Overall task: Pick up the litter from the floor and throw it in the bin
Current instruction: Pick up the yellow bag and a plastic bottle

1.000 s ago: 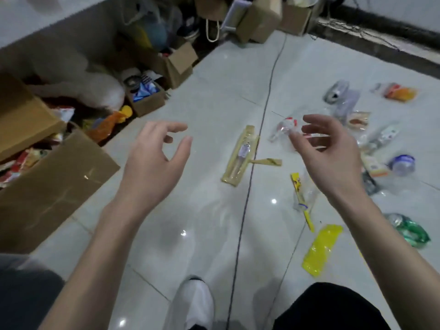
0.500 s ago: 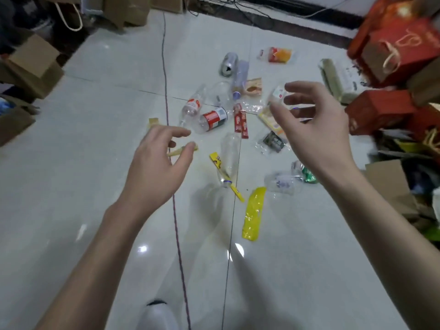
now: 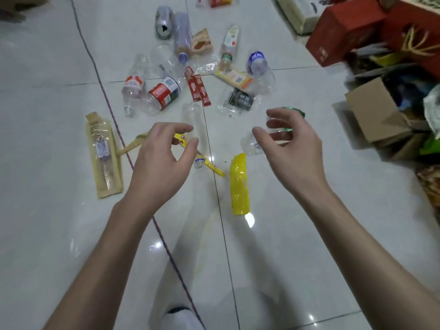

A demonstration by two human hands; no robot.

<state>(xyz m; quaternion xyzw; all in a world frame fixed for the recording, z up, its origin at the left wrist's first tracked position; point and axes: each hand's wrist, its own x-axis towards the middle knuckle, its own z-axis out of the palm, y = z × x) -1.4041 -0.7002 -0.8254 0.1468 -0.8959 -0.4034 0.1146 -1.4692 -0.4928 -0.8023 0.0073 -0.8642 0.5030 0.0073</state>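
Left hand (image 3: pixel 162 163): hovered over the floor, fingers loosely curled, thumb and forefinger apart, nothing held.
Right hand (image 3: pixel 292 153): raised level with the left, fingers slack and spread, also holding nothing.
Thin yellow sachet (image 3: pixel 214 166): lay on the tiled floor (image 3: pixel 47 210) under the left fingertips; contact possibly none, the view was unclear.
Yellow wrapper (image 3: pixel 239 184): flat on the floor between the two hands.
Crushed clear bottle (image 3: pixel 250 144): beside the right thumb, partly hidden.
Tan packet (image 3: pixel 104 156): left of the left hand, beside a dark cord (image 3: pixel 100 79).
Far litter: red-labelled bottle (image 3: pixel 164 92), red sachets (image 3: pixel 198 90), black packet (image 3: pixel 240 98), dented can (image 3: pixel 164 19), scattered beyond the hands.
Right edge: cardboard box (image 3: pixel 373 113) and red boxes (image 3: pixel 345 29).
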